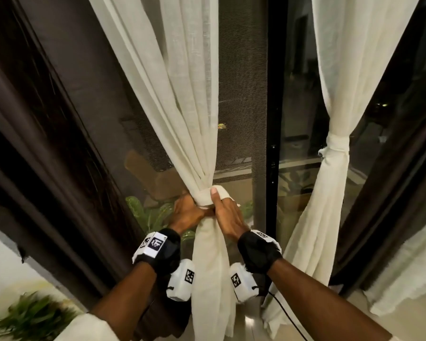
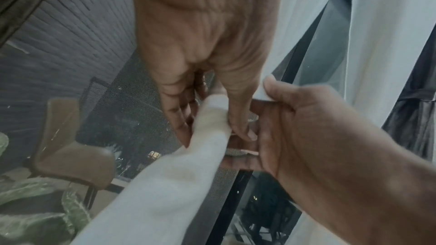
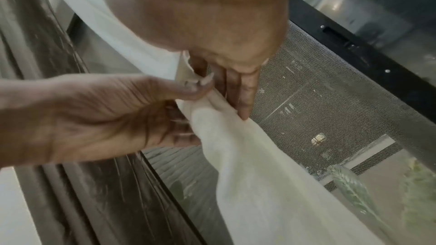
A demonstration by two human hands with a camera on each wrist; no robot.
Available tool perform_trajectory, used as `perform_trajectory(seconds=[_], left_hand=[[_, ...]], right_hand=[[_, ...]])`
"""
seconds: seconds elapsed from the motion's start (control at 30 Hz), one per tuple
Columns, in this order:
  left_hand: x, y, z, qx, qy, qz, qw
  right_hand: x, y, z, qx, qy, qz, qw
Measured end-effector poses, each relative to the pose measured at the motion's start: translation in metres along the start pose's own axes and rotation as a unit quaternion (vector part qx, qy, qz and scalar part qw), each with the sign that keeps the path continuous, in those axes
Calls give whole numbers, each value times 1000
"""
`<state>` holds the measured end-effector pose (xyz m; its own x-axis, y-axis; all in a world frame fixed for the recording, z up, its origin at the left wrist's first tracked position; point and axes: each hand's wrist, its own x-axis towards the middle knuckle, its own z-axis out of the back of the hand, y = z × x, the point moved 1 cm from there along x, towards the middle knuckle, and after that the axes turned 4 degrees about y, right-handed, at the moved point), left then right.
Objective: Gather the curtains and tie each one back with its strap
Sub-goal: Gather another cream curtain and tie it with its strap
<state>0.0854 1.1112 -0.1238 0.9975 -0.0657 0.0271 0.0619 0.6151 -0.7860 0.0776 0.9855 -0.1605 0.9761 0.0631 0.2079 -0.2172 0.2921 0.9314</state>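
Head view: left curtain [image 1: 182, 99] bunched mid-window, strap [image 1: 207, 196] wrapped. Left hand [image 1: 186, 214] and right hand [image 1: 228, 217] both pinch it. Right curtain [image 1: 335, 94] already tied. Next: knot ends tight.

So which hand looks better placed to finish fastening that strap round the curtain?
Probably the left hand: its fingers pinch the strap end behind the white curtain. The right hand pins the wrap in front with its thumb.
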Motion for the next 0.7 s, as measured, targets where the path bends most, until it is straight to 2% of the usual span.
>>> perform_trajectory(seconds=[0.07, 0.13, 0.23, 0.37, 0.47, 0.57, 0.7], left_hand=[[0, 6, -5, 15, 2, 7, 1000], [1, 8, -5, 18, 21, 6, 1000], [0, 8, 1, 19, 34, 4, 999], [1, 13, 5, 20, 41, -7, 999], [1, 13, 6, 27, 46, -21, 998], [0, 13, 4, 36, 51, -24, 998], [5, 20, 0, 55, 16, -28, 998]], right_hand=[[5, -5, 0, 10, -9, -25, 1000], [8, -8, 7, 105, -27, -79, 991], [11, -15, 20, 254, -30, -134, 957], [22, -18, 37, 349, -39, -189, 917], [31, -16, 42, 383, -17, -237, 893], [30, -16, 41, 380, 22, -281, 881], [21, -28, 35, 385, 61, -353, 850]])
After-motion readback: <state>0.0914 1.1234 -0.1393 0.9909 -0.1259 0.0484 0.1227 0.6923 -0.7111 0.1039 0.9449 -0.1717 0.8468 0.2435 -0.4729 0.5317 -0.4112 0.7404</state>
